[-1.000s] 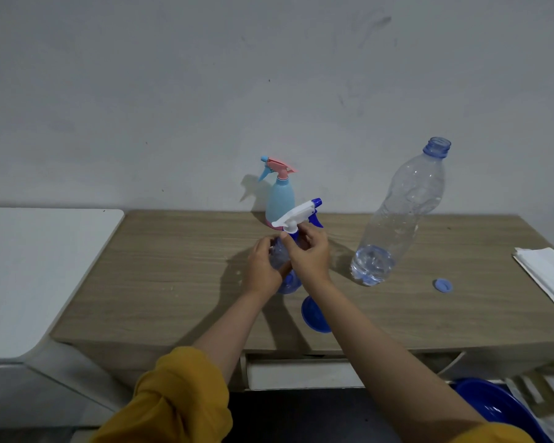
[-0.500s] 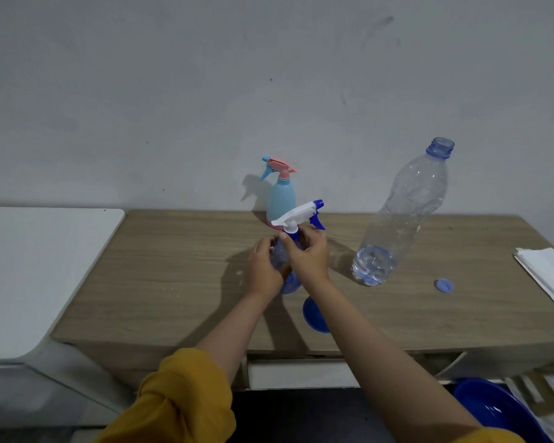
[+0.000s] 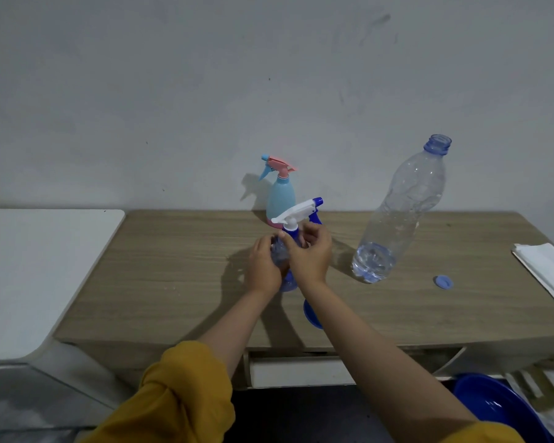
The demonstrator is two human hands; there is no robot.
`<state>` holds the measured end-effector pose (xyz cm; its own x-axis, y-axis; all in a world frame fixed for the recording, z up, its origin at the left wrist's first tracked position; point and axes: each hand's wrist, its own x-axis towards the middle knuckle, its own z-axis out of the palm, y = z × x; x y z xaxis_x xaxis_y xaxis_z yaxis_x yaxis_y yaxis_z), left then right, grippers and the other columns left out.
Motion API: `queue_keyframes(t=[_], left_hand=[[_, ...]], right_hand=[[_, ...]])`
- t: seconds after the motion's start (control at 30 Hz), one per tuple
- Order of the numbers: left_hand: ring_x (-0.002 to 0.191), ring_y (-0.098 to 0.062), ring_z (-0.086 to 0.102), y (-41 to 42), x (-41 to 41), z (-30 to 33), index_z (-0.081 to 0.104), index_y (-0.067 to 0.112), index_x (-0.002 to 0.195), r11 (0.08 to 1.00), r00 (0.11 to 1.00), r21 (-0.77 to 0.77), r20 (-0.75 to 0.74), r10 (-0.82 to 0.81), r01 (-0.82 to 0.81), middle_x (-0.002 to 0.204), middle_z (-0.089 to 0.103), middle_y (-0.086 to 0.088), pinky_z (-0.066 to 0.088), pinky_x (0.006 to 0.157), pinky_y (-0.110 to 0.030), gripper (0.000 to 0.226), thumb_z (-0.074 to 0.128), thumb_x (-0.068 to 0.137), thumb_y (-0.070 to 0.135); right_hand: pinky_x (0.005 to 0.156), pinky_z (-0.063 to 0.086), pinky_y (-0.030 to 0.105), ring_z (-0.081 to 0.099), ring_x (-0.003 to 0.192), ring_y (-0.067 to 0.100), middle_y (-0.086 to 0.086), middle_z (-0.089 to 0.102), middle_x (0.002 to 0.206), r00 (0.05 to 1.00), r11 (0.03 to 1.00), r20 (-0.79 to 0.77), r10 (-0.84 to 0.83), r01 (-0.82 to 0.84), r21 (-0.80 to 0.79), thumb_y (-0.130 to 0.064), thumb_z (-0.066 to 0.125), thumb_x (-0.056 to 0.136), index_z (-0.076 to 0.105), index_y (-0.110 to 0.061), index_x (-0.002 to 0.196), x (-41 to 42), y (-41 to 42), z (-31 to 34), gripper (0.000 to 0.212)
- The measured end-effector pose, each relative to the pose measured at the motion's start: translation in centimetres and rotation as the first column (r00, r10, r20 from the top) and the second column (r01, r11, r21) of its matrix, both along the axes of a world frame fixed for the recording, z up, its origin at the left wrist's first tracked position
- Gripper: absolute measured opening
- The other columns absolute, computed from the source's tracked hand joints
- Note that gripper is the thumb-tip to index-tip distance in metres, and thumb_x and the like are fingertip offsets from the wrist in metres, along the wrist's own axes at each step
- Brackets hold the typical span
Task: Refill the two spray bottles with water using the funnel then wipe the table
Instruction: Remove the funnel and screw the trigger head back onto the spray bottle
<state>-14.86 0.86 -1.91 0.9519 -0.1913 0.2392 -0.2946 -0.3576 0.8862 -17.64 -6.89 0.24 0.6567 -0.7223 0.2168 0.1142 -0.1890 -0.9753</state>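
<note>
Right hand (image 3: 311,254) turned slightly, hiding spray bottle (image 3: 283,251) neck.

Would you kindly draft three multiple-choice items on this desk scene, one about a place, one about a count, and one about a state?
1. Where does the small blue bottle cap lie?
A. On the wooden table, right of the large clear plastic water bottle
B. On that bottle's neck
C. On the floor

2. How many spray bottles are in view?
A. One
B. Two
C. Three

3. What do the hands do?
A. Both rest flat
B. Both hold the clear spray bottle with the white and blue trigger head
C. Both lift the funnel

Answers: 1 A, the cap sits on bare wood; 2 B, the held one plus the light blue spray bottle with the pink trigger; 3 B, the left hand grips the body, the right hand the neck.
</note>
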Motion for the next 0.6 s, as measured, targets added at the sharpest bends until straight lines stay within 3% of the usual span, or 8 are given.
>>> queue_keyframes(t=[0.1, 0.2, 0.3, 0.4, 0.47, 0.53, 0.6], left_hand=[[0.098, -0.018, 0.06, 0.7, 0.1, -0.3, 0.057, 0.02, 0.108, 0.998, 0.998, 0.023, -0.025, -0.061, 0.061, 0.108, 0.061, 0.001, 0.051, 0.08, -0.035, 0.032, 0.063, 0.078, 0.013], [0.108, -0.011, 0.056, 1.9, -0.5, -0.6, 0.052, 0.025, 0.123, 0.986, 0.988, 0.087, -0.061, -0.139, 0.144, 0.119, 0.059, 0.006, 0.049, 0.086, -0.031, 0.054, 0.069, 0.072, 0.016], [0.111, -0.012, 0.056, 3.1, -1.8, -0.9, 0.051, 0.022, 0.126, 0.982, 0.984, 0.093, -0.091, -0.155, 0.163, 0.118, 0.056, 0.011, 0.047, 0.087, -0.028, 0.059, 0.071, 0.071, 0.013], [0.118, -0.015, 0.053, 4.4, -3.1, -1.2, 0.046, 0.019, 0.133, 0.986, 0.99, 0.104, -0.076, -0.12, 0.127, 0.128, 0.055, 0.003, 0.045, 0.095, -0.031, 0.064, 0.067, 0.073, 0.028], [0.122, -0.013, 0.049, 5.7, -3.7, -1.0, 0.044, 0.018, 0.135, 0.976, 0.995, 0.193, -0.042, -0.096, 0.102, 0.134, 0.051, 0.002, 0.04, 0.097, -0.024, 0.063, 0.068, 0.079, 0.034], [0.124, -0.012, 0.045, 7.3, -4.0, -1.1, 0.043, 0.017, 0.137, 0.958, 0.998, 0.281, -0.007, -0.055, 0.055, 0.135, 0.047, 0.002, 0.031, 0.095, -0.015, 0.063, 0.067, 0.082, 0.034], [0.122, -0.019, 0.047, 9.2, -3.9, -1.7, 0.047, 0.012, 0.133, 0.943, 0.999, 0.333, 0.044, 0.008, -0.023, 0.13, 0.051, -0.003, 0.028, 0.093, -0.013, 0.063, 0.07, 0.079, 0.035]], right_hand=[[0.068, 0.043, 0.003, 0.051, 0.101, 0.011, -0.002, 0.038, 0.122, 0.991, 0.991, -0.028, -0.13, 0.13, 0.014, -0.022, 0.088, 0.065, 0.041, -0.013, 0.123, -0.3, 0.6, 0.3, 0.075], [0.066, 0.037, -0.002, 0.035, 0.103, -0.003, -0.007, 0.026, 0.127, 0.993, 0.994, -0.079, -0.087, 0.081, -0.074, -0.026, 0.085, 0.067, 0.031, -0.013, 0.139, -0.1, 0.7, 0.5, 0.09], [0.076, 0.041, 0.011, 0.042, 0.109, 0.005, -0.001, 0.035, 0.13, 0.992, 0.988, -0.121, -0.034, 0.015, -0.156, -0.027, 0.08, 0.071, 0.034, -0.015, 0.136, 0.7, 0.6, 0.7, 0.08], [0.078, 0.048, 0.029, 0.055, 0.107, 0.02, 0.002, 0.049, 0.12, 0.991, 0.974, -0.127, 0.031, -0.059, -0.217, -0.018, 0.069, 0.082, 0.041, -0.012, 0.129, 1.5, 0.4, 0.8, 0.055], [0.078, 0.054, 0.033, 0.057, 0.1, 0.016, 0.0, 0.053, 0.114, 0.988, 0.949, -0.125, 0.092, -0.125, -0.291, -0.015, 0.067, 0.083, 0.043, -0.012, 0.128, 1.8, 0.0, 1.0, 0.05], [0.076, 0.055, 0.029, 0.056, 0.095, 0.01, -0.003, 0.053, 0.109, 0.974, 0.926, -0.124, 0.192, -0.221, -0.305, -0.012, 0.067, 0.083, 0.043, -0.014, 0.128, 1.7, -0.5, 1.9, 0.05], [0.074, 0.056, 0.031, 0.059, 0.093, 0.017, 0.001, 0.056, 0.103, 0.945, 0.903, -0.174, 0.278, -0.318, -0.288, -0.01, 0.067, 0.083, 0.047, -0.017, 0.12, 1.5, -0.9, 3.0, 0.043]])
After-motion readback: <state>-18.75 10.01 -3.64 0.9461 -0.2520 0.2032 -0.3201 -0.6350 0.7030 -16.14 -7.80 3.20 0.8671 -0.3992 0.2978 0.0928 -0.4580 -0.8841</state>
